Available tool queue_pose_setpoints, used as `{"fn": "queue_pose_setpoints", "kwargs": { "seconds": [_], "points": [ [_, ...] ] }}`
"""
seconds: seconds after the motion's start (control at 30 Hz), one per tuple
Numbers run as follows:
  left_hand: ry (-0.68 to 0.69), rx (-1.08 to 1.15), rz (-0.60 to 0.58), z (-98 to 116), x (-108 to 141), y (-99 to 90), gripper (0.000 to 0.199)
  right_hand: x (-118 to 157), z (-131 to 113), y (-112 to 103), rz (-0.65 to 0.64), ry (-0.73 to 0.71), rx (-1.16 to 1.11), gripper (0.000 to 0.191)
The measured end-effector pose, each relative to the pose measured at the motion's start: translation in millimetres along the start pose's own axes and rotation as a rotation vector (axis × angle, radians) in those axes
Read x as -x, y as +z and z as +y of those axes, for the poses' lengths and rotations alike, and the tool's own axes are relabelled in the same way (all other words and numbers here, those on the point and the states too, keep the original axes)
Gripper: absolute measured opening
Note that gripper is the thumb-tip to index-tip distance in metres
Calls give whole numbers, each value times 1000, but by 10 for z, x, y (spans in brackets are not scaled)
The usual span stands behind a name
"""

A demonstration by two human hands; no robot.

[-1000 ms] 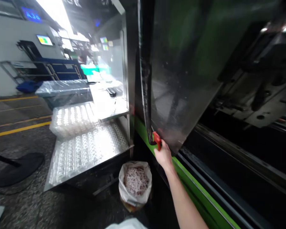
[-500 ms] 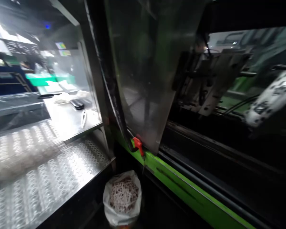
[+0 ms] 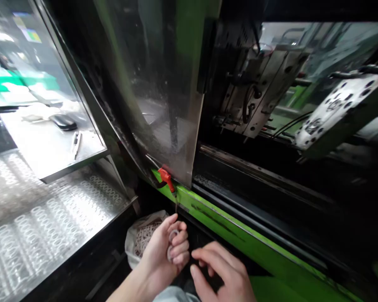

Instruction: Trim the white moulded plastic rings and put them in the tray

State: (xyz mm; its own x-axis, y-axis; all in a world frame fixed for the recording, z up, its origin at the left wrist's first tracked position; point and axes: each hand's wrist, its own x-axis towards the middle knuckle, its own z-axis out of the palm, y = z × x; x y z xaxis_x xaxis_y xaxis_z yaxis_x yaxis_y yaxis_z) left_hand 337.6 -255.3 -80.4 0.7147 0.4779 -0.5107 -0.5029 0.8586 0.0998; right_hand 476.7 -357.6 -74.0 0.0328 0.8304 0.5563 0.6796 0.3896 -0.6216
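Observation:
My left hand [image 3: 166, 249] is at the lower middle, palm up, its fingers curled over small pale rings [image 3: 171, 246] that show between palm and fingertips. Just to its right is my right hand [image 3: 222, 268], back upward, with fingers bent and a gap between thumb and forefinger; nothing shows in it. The two hands do not touch. Behind my left hand stands a white sack [image 3: 130, 243] holding a heap of thin pale-brown pieces. A red air gun [image 3: 166, 176] hangs above the hands at the green machine edge [image 3: 214, 209].
At the left, a metal surface [image 3: 119, 209] carries rows of clear rings. Above it a shelf [image 3: 50, 157] holds a dark mouse-like object [image 3: 63, 121] and a white cutter [image 3: 76, 144]. An open machine bay with metal mould blocks [image 3: 337, 105] fills the right, beside a clear door [image 3: 164, 105].
Both hands have come into view at the bottom, the left one with rings in it. The view has shifted, so the shelf, air gun and sack appear farther left.

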Motion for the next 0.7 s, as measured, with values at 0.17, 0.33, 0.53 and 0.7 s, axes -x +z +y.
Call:
{"fn": "queue_pose_setpoints", "kwargs": {
  "seconds": [0.17, 0.33, 0.53, 0.7],
  "points": [
    [93, 28, -208, -139, -172, 136, 42, 50, 35, -39, -29, 69, 75, 20],
    [98, -32, -294, -144, -108, 216, 56, 13, -35, 107, 51, 3, 173, 25],
    [125, -68, -251, -143, -68, 255, 57, -32, -82, 197, -24, -2, 167, 21],
    [78, -56, -96, -125, -76, 213, 37, -45, -102, 153, 69, 402, -305, 16]
  ]
}}
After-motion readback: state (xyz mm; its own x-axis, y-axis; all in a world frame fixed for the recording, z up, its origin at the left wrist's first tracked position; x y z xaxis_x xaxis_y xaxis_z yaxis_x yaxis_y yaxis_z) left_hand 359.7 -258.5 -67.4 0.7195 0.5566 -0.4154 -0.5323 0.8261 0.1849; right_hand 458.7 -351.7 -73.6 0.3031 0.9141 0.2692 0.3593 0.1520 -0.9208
